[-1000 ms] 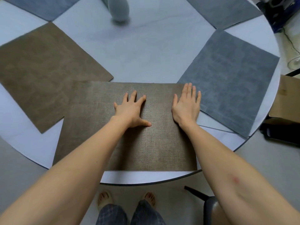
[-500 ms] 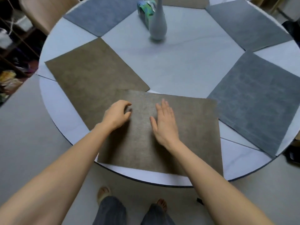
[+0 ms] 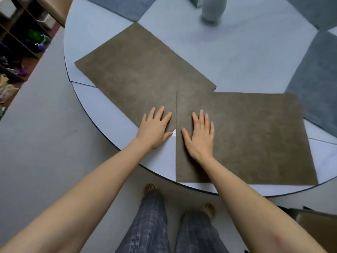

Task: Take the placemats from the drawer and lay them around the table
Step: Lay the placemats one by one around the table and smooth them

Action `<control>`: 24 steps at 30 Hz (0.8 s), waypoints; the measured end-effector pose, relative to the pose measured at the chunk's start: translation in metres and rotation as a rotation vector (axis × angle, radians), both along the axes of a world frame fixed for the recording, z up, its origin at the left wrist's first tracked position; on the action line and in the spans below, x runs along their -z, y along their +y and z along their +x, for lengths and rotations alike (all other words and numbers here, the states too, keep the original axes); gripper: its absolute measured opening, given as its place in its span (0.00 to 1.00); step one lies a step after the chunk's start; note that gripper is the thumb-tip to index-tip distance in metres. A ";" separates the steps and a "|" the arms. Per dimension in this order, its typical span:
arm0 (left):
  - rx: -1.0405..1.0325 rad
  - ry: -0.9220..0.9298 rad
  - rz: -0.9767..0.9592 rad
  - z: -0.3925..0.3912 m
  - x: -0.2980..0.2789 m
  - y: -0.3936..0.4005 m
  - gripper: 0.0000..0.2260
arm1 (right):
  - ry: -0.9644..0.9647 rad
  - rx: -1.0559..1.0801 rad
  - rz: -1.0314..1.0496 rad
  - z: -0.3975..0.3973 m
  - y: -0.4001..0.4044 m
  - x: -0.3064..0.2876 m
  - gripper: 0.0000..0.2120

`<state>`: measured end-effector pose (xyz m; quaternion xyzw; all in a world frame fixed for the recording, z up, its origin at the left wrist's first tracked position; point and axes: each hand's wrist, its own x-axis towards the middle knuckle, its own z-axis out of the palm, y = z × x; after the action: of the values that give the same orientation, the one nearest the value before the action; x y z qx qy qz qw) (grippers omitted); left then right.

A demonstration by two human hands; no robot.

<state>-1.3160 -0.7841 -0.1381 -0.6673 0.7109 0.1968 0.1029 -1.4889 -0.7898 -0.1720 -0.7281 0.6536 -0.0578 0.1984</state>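
The round white surface (image 3: 246, 57) spreads out in front of me, ringed with placemats. Two brown placemats lie at my edge of it: the nearer brown placemat (image 3: 255, 139) sits square to me, its far left corner overlapping the tilted brown placemat (image 3: 138, 75) to my left. A grey placemat (image 3: 315, 84) lies on the right just beside the nearer brown one, and a blue-grey placemat (image 3: 125, 6) lies at the far left. A pale vase (image 3: 212, 10) stands near the middle. My right hand (image 3: 200, 136) presses flat on the nearer brown placemat, grip released, fingers straight. My left hand (image 3: 155, 128) lies flat on the tilted one's near corner, grip released too.
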 end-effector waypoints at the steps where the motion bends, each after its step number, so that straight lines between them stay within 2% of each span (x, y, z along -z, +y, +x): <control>1: 0.023 -0.026 -0.023 0.000 0.000 -0.001 0.33 | 0.011 0.003 0.004 0.000 0.000 0.000 0.32; 7: 0.109 -0.154 -0.021 -0.013 -0.004 -0.014 0.31 | 0.025 0.004 0.045 0.001 -0.001 -0.002 0.34; 13: -0.031 -0.116 0.001 -0.034 -0.006 -0.021 0.25 | -0.004 0.006 0.128 0.001 -0.005 -0.008 0.41; 16: -0.013 -0.166 -0.048 -0.033 -0.006 -0.019 0.24 | -0.020 0.002 0.149 0.001 -0.006 -0.012 0.43; 21: -0.024 -0.045 -0.083 -0.012 -0.021 -0.027 0.14 | -0.030 -0.005 0.169 0.001 -0.007 -0.012 0.43; 24: -0.251 0.187 -0.144 0.012 -0.030 -0.043 0.13 | -0.034 -0.009 0.201 0.000 -0.009 -0.012 0.44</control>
<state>-1.3038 -0.8270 -0.1078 -0.7354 0.6406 0.2178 -0.0369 -1.4889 -0.7989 -0.1596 -0.7063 0.6494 -0.0036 0.2818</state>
